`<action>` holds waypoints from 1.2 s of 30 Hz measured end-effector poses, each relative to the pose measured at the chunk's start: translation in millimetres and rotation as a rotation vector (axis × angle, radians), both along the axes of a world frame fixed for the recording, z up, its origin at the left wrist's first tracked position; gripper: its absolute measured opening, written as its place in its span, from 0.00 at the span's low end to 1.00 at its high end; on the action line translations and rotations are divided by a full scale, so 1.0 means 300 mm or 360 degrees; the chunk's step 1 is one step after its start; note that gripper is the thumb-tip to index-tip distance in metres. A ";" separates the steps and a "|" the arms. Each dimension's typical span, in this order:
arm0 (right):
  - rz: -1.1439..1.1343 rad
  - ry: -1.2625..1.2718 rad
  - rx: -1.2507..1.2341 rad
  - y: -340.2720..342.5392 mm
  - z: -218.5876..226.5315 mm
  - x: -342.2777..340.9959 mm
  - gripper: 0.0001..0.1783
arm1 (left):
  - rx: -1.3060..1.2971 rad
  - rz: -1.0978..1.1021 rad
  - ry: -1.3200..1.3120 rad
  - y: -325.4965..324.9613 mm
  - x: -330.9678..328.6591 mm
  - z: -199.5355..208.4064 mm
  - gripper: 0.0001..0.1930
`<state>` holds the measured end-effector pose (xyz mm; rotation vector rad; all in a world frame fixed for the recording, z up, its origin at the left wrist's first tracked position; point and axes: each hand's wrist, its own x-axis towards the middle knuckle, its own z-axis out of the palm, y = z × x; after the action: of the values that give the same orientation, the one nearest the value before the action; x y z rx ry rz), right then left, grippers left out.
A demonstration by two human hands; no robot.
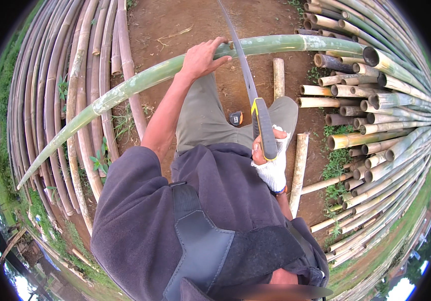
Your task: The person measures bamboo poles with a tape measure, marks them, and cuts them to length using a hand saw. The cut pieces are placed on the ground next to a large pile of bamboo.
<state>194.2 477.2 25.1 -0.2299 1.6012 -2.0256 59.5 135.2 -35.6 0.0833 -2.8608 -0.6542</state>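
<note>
A long green bamboo pole (145, 79) lies crosswise in front of me, over both stacks of bamboo. My left hand (205, 57) grips it from above, the thumb toward the near side and the fingers over the far side. In a white fingerless-looking glove, my right hand (269, 155) is closed round the black and yellow handle of a handsaw (263, 128). The grey saw blade points away from me and crosses the pole just right of my left hand. Whether its teeth have cut into the bamboo, I cannot tell.
Several brownish bamboo poles (82, 75) lie side by side at left. A pile of cut bamboo (391, 100) shows its open ends at right. Short bamboo pieces (299, 170) rest on the dirt ground (160, 20). A tape measure (235, 118) lies between my legs.
</note>
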 end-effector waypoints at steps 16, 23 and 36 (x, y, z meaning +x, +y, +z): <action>-0.0033 0.0317 0.0449 0.121 -0.015 0.053 0.34 | -0.0173 -0.0205 -0.0073 -0.027 -0.025 -0.010 0.33; 0.0014 0.0622 0.0551 0.195 0.003 0.175 0.31 | -0.0204 -0.0183 0.0004 -0.025 -0.019 -0.043 0.32; 0.0021 0.0587 0.0307 -0.136 -0.082 -0.203 0.33 | -0.0242 -0.0104 -0.0032 -0.007 -0.047 -0.013 0.35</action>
<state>133.2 436.4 0.6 -0.5661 1.9969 -1.8802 45.5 133.1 -39.5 -0.0272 -2.9321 -0.4475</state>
